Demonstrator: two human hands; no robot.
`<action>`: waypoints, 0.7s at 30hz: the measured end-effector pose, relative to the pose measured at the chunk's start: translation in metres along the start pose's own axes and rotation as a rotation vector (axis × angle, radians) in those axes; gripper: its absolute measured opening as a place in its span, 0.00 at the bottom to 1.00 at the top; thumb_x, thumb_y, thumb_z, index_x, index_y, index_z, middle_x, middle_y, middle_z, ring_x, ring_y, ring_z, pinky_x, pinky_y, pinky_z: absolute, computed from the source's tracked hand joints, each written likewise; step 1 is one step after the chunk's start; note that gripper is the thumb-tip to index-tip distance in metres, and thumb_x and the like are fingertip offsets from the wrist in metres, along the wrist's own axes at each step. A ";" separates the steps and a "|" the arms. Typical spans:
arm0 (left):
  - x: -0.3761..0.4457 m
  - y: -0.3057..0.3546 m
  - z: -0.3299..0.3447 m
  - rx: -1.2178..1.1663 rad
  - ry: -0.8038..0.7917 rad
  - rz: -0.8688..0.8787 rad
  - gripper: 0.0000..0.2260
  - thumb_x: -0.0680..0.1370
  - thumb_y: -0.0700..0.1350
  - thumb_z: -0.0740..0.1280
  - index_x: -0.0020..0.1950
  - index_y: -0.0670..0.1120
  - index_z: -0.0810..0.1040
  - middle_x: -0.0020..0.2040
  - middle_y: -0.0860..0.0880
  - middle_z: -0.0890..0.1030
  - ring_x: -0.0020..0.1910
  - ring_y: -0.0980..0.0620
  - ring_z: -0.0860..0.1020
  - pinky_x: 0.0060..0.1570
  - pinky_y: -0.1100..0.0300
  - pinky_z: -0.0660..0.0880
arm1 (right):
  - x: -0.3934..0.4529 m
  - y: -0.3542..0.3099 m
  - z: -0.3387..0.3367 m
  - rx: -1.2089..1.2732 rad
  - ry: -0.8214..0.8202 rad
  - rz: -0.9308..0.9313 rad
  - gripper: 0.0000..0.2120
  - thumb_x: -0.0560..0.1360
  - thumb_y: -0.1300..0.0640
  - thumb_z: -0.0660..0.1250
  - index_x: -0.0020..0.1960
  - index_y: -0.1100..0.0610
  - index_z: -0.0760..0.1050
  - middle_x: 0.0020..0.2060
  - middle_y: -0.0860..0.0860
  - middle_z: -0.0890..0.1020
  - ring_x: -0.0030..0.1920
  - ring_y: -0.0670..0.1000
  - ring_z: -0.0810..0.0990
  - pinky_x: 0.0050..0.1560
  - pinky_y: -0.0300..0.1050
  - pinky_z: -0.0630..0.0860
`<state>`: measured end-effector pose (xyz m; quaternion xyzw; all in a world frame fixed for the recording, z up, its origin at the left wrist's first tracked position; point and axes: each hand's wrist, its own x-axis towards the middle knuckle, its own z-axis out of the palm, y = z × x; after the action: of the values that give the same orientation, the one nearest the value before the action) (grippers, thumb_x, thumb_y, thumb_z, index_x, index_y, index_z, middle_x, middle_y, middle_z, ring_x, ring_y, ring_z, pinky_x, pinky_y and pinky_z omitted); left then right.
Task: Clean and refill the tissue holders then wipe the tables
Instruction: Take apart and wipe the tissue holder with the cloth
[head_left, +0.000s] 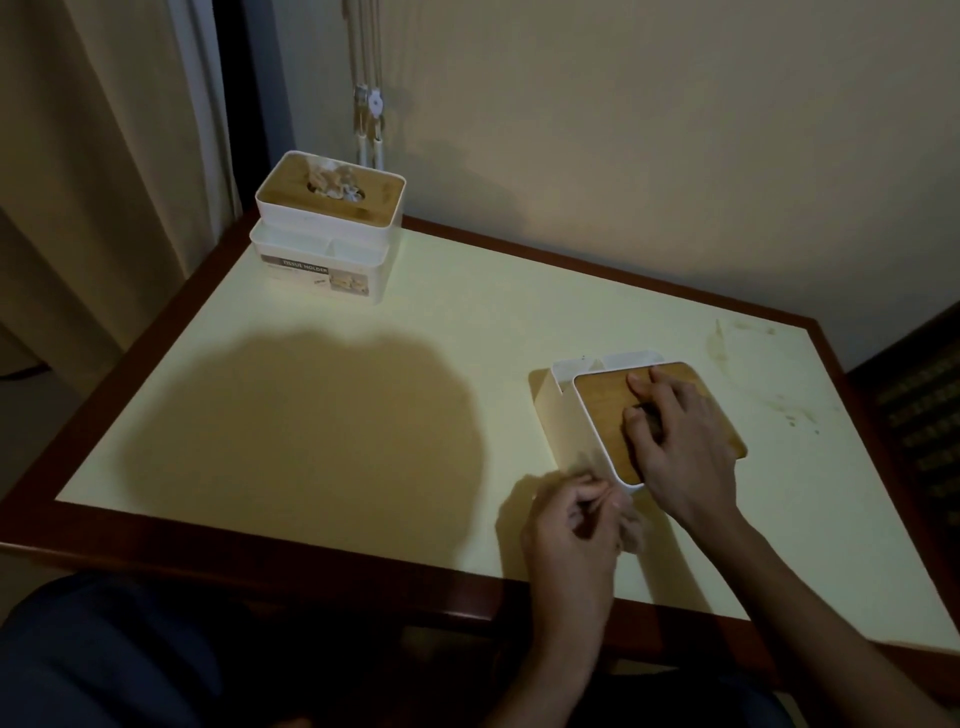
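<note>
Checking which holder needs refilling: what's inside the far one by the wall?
Crumpled tissue pokes through the slot of the far holder's wooden lid. How much remains underneath is hidden by the lid.

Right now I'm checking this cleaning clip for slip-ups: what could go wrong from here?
1. The right hand presses on the wooden lid of the near tissue holder; the holder may slide or tip on the smooth table.
2. The left hand pinches a crumpled tissue near the table's front edge; it could drop off.
3. Stains at the far right might be missed.
</note>
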<state>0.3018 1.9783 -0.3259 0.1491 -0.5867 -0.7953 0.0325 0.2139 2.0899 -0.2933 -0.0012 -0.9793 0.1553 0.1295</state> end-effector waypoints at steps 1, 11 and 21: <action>0.003 0.000 0.000 0.004 0.007 0.007 0.03 0.75 0.39 0.71 0.43 0.47 0.81 0.40 0.50 0.84 0.39 0.52 0.83 0.42 0.53 0.81 | 0.000 0.000 0.000 -0.001 -0.002 0.000 0.26 0.74 0.41 0.50 0.66 0.49 0.71 0.68 0.48 0.70 0.65 0.50 0.67 0.53 0.48 0.66; 0.139 0.021 -0.010 0.377 0.129 0.182 0.07 0.76 0.44 0.68 0.37 0.49 0.77 0.31 0.53 0.81 0.33 0.54 0.79 0.37 0.62 0.74 | 0.001 0.001 0.001 0.002 -0.006 0.014 0.27 0.74 0.39 0.48 0.67 0.47 0.70 0.68 0.47 0.70 0.66 0.49 0.66 0.60 0.53 0.69; 0.058 -0.031 -0.024 0.523 -0.073 0.293 0.05 0.75 0.39 0.66 0.40 0.42 0.74 0.49 0.51 0.79 0.39 0.47 0.80 0.37 0.54 0.77 | 0.001 0.000 0.001 0.007 0.000 0.013 0.26 0.74 0.40 0.49 0.66 0.48 0.71 0.68 0.47 0.70 0.65 0.49 0.67 0.61 0.52 0.68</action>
<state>0.2564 1.9527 -0.3727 0.0375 -0.7876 -0.6089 0.0863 0.2133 2.0893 -0.2937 -0.0070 -0.9788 0.1597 0.1283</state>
